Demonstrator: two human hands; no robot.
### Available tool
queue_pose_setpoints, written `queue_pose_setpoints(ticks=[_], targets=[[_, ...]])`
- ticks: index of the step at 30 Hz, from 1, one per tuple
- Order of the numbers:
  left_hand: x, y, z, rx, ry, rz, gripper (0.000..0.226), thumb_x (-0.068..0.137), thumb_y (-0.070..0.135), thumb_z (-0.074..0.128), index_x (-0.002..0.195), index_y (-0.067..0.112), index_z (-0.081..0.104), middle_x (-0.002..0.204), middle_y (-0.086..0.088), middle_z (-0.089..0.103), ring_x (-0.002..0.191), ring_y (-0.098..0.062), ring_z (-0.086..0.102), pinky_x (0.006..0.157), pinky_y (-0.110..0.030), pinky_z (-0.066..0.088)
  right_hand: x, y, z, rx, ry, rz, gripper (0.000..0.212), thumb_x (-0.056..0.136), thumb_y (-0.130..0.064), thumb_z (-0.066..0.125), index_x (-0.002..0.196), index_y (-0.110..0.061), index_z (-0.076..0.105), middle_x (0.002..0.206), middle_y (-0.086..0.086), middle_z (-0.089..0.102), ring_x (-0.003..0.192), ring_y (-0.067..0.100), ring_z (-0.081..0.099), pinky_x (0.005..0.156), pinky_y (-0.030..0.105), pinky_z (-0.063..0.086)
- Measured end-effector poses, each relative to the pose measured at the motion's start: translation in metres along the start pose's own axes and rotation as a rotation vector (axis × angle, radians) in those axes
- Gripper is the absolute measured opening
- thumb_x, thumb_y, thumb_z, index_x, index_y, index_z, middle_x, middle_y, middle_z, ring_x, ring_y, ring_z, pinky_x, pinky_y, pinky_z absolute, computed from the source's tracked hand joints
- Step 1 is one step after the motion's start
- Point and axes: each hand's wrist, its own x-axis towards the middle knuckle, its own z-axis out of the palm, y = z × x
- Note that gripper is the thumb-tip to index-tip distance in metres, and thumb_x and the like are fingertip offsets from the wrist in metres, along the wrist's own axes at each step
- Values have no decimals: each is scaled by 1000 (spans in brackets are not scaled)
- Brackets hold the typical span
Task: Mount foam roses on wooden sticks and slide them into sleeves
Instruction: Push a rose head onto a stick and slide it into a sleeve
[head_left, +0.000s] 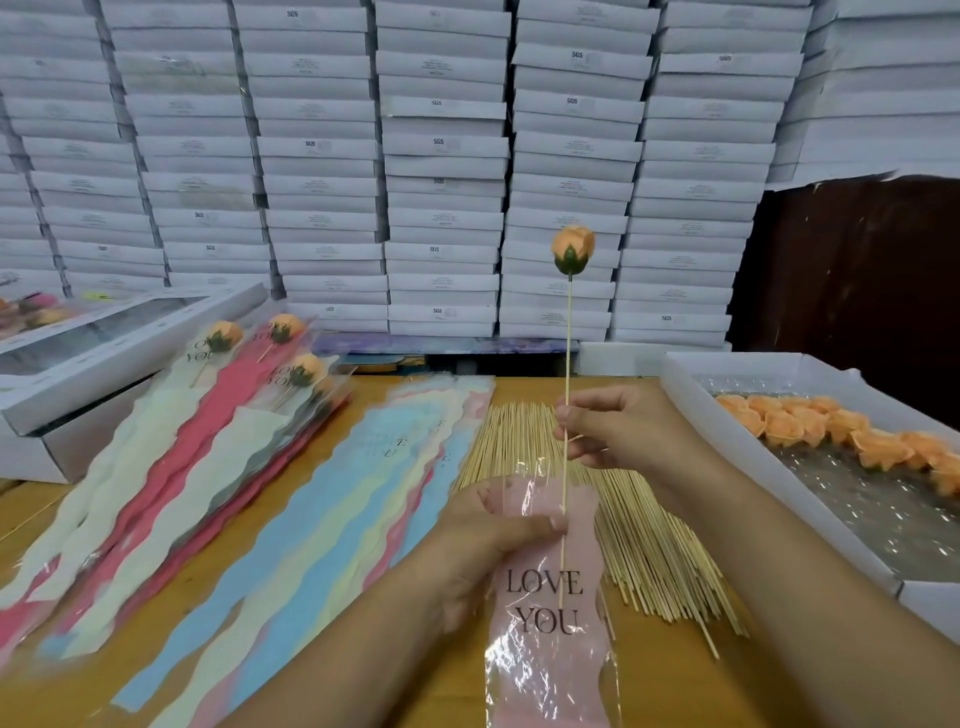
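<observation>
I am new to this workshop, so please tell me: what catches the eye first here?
An orange rose on a stick stands mid-frame, pinched by the right hand, its lower end inside the pink sleeve gripped by the left hand. White boxes wall the back.

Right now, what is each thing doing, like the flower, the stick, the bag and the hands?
Rose: stuck on top of the stick, upright.
Stick: lower end already inside the sleeve.
Pink sleeve: mouth open, rose not in yet.
Right hand: pinches the stick.
Left hand: holds the sleeve's top.
Loose sticks: lying in a pile.
Spare roses: lying in the white tray, no sticks.
</observation>
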Motion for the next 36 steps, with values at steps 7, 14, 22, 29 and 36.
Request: queue_pose_setpoints(ticks=[7, 14, 22, 29, 36], targets=[[-3, 5, 3, 50, 42, -50, 60, 60, 10, 91, 114, -4, 68, 109, -30, 71, 107, -52, 65, 97, -69, 47, 1, -2, 4, 2, 66, -42, 27, 88, -13, 72, 114, -20, 65, 87, 4, 77, 66, 12, 71, 56, 21, 53], [-2, 3, 2, 55, 19, -62, 60, 61, 8, 90, 114, -8, 66, 107, -27, 72, 95, -40, 71, 91, -54, 57, 4, -9, 0, -33, 67, -171, 19, 97, -21, 58, 104, -33, 72, 108, -7, 73, 97, 13, 69, 70, 24, 54], [0, 5, -3, -8, 7, -28, 20, 61, 8, 89, 74, 21, 80, 93, -21, 75, 80, -32, 73, 79, -45, 61, -11, 10, 3, -66, -75, -163, 28, 101, -30, 51, 95, -29, 78, 105, -11, 74, 101, 6, 66, 86, 31, 53], [-5, 8, 1, -5, 34, -44, 48, 61, 5, 88, 103, -8, 68, 107, -38, 66, 88, -38, 65, 92, -58, 52, -18, 16, 3, -29, -103, -158, 27, 101, -29, 50, 101, -30, 76, 107, -8, 75, 105, 11, 66, 86, 30, 54], [-8, 8, 2, 25, -58, -68, 15, 69, 2, 84, 72, 14, 77, 81, -14, 73, 70, -26, 71, 72, -37, 60, -1, 6, -2, 59, -5, -148, 25, 103, -30, 48, 117, -29, 68, 117, -8, 70, 109, 15, 66, 79, 30, 52]])
